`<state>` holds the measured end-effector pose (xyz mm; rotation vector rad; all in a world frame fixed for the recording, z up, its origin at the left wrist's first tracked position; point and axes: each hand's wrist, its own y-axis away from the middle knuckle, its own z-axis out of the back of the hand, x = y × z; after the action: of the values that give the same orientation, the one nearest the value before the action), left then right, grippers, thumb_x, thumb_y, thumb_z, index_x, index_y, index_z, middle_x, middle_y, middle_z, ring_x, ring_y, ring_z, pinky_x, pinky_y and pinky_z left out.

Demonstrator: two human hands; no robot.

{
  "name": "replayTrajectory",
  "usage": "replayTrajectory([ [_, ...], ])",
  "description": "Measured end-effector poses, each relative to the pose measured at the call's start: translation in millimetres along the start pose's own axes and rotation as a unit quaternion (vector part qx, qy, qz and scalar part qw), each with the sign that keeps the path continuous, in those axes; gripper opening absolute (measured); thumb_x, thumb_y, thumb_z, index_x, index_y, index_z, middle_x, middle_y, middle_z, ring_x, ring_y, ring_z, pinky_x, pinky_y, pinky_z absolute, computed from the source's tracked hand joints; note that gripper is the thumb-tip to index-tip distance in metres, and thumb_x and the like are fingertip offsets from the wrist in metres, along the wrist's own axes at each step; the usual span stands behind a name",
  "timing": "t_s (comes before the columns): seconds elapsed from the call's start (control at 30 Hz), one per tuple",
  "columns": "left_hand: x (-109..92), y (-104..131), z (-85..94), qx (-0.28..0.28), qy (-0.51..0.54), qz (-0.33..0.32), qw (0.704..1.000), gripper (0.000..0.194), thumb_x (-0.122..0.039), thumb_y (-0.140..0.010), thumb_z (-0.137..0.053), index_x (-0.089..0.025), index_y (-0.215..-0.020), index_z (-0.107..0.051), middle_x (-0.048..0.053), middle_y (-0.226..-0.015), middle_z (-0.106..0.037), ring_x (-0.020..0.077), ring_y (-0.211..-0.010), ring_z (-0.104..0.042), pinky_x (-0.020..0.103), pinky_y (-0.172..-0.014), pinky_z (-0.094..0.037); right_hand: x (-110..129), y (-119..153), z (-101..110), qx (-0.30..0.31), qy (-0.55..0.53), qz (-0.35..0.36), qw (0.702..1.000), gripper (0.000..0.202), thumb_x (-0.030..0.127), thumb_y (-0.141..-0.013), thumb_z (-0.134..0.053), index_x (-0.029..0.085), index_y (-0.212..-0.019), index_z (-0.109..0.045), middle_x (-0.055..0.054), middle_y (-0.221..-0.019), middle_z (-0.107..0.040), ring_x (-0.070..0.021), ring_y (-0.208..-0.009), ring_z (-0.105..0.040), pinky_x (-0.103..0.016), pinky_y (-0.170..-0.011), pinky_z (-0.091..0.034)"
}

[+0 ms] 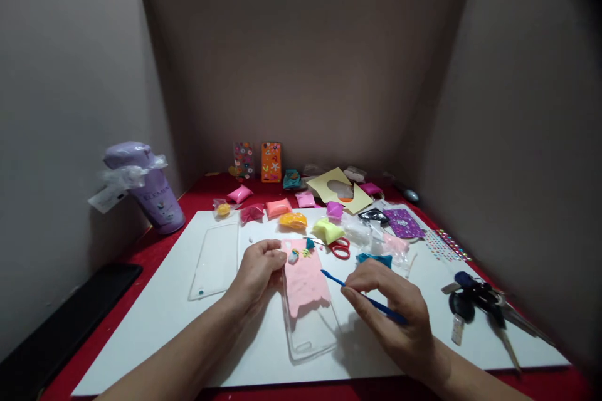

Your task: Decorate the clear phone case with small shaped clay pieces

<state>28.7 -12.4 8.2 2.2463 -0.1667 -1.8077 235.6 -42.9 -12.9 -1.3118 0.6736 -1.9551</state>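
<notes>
A clear phone case (313, 346) lies at an angle on the white board, its upper part covered with pink clay (305, 282) that ends in a ragged lower edge. Small teal, yellow and whitish clay pieces sit near the top of the pink layer. My left hand (261, 266) grips the case by its upper left edge, thumb on top. Between the fingers and thumb of my right hand (392, 313) is a blue modelling tool (376, 305). The tool's tip points left, just over the right edge of the pink clay.
Another clear case (216, 260) lies left on the white board (155, 326). Behind are clay packets (292, 220), red scissors (340, 248) and a yellow paper (360, 199). Keys (475, 297) and gem stickers (442, 244) lie right; a purple bottle (153, 191) stands left.
</notes>
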Motion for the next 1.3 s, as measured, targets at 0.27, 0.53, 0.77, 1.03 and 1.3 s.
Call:
replayTrajectory([
  [0.27, 2.6, -3.7, 1.8, 0.019, 0.016, 0.009, 1.0, 0.029, -0.013, -0.059, -0.069, -0.011, -0.085, -0.056, 0.003, -0.062, -0.062, 0.0125, -0.047, -0.056, 0.024, -0.045, -0.044, -0.2, -5.2, -0.5, 0.031, 0.016, 0.018, 0.999, 0.016, 0.006, -0.08, -0.057, 0.018, -0.09, -0.061, -0.005, -0.071, -0.063, -0.0181, -0.066, -0.057, -0.033, -0.059, -0.045],
  [0.53, 0.0, -4.2, 1.0, 0.027, 0.061, 0.04, 0.997, 0.028, -0.01, -0.062, -0.068, -0.016, -0.083, -0.049, 0.0, -0.063, -0.06, 0.0145, -0.058, -0.06, 0.024, -0.055, -0.044, -1.1, -7.6, -2.5, 0.059, 0.008, 0.014, 0.998, 0.024, 0.003, -0.08, -0.051, 0.015, -0.099, -0.059, -0.008, -0.078, -0.062, -0.0206, -0.073, -0.058, -0.034, -0.061, -0.047],
  [0.77, -4.8, -3.7, 0.5, 0.024, 0.071, 0.065, 0.995, 0.026, -0.006, -0.06, -0.063, -0.018, -0.076, -0.047, -0.003, -0.058, -0.058, 0.0124, -0.052, -0.057, 0.023, -0.053, -0.041, -7.4, -3.2, -5.1, 0.077, -0.013, -0.005, 0.997, 0.028, -0.001, -0.08, -0.051, 0.015, -0.102, -0.057, -0.009, -0.081, -0.063, -0.019, -0.071, -0.059, -0.031, -0.058, -0.048],
  [1.03, -5.5, -1.0, 1.1, 0.047, 0.102, 0.069, 0.991, 0.024, -0.005, -0.065, -0.06, -0.018, -0.08, -0.046, 0.0, -0.065, -0.063, 0.0137, -0.057, -0.06, 0.026, -0.059, -0.043, 8.3, -27.3, -10.1, 0.094, -0.053, -0.054, 0.993, 0.017, 0.003, -0.082, -0.055, 0.017, -0.091, -0.058, -0.005, -0.073, -0.063, -0.0155, -0.065, -0.058, -0.027, -0.056, -0.048],
  [1.3, -2.8, -3.1, 2.7, 0.05, 0.11, 0.063, 0.991, 0.021, -0.006, -0.073, -0.057, -0.018, -0.085, -0.045, 0.0, -0.069, -0.063, 0.0131, -0.061, -0.06, 0.026, -0.062, -0.045, -7.0, -38.0, -21.0, 0.078, -0.046, 0.017, 0.996, 0.027, -0.002, -0.076, -0.057, 0.015, -0.098, -0.057, -0.008, -0.078, -0.065, -0.0171, -0.069, -0.06, -0.03, -0.059, -0.05],
])
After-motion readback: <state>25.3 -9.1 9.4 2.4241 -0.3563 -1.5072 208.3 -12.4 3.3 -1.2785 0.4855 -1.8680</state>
